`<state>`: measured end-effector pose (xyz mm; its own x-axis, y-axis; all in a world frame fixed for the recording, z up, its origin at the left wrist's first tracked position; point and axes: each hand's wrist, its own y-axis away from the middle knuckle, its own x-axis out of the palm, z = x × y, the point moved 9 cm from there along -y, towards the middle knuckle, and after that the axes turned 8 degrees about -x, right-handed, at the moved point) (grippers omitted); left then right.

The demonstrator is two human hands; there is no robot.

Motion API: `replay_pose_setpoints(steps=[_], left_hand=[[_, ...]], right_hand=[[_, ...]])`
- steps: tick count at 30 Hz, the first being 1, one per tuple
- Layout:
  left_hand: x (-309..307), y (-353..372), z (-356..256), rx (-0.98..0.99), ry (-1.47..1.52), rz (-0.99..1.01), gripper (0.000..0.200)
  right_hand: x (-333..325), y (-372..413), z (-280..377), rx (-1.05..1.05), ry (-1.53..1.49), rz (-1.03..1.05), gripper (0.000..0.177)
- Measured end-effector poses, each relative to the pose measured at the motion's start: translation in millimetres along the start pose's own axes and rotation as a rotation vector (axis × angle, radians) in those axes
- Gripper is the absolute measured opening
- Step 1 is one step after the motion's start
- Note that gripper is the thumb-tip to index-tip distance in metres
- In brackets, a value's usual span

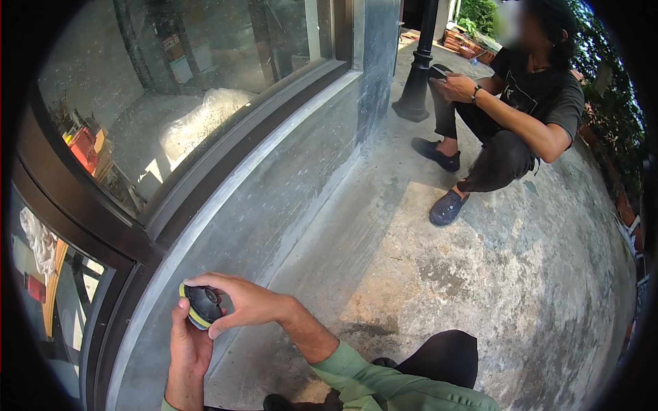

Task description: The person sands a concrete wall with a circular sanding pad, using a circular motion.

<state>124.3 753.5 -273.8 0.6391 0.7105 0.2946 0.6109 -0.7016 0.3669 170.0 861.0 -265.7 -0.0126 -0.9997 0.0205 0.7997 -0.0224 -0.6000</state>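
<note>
Between my two hands, just in front of the low grey wall, is a round black disc with a yellow-green edge (pixel 200 303), which looks like a sanding or polishing pad. It is tilted, with a raised round hub showing on its black face. My left hand (pixel 188 346) grips it from below, the thumb along its lower left side. Coming in from the right, my right hand (pixel 250 301) curves its fingers over the top and its thumb under the lower edge. Parts of the fingers behind the disc are hidden.
The grey wall (pixel 274 185) carries a dark window frame (pixel 205 161) with glass above. A person in dark clothes (pixel 541 96) sits by a black lamp post (pixel 415 89), holding a phone-like object. Stained concrete floor (pixel 493 288) stretches to the right. My bent knee (pixel 442 359) is below.
</note>
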Motion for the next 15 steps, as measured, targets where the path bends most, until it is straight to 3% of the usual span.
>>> replay_pose_setpoints(steps=[3,6,13,15], left_hand=[[-6,-3,4,-0.007,-0.022,-0.021,0.059],[-8,-3,2,0.054,-0.080,-0.080,0.058],[-11,-2,-1,0.050,-0.188,-0.084,0.067],[-18,-3,0,0.058,-0.231,-0.114,0.073]], right_hand=[[-2,2,0,0.007,0.123,-0.009,0.093],[-2,4,-1,-0.006,0.004,0.029,0.093],[5,3,3,-0.059,0.081,0.079,0.091],[7,4,3,0.027,0.038,0.106,0.090]])
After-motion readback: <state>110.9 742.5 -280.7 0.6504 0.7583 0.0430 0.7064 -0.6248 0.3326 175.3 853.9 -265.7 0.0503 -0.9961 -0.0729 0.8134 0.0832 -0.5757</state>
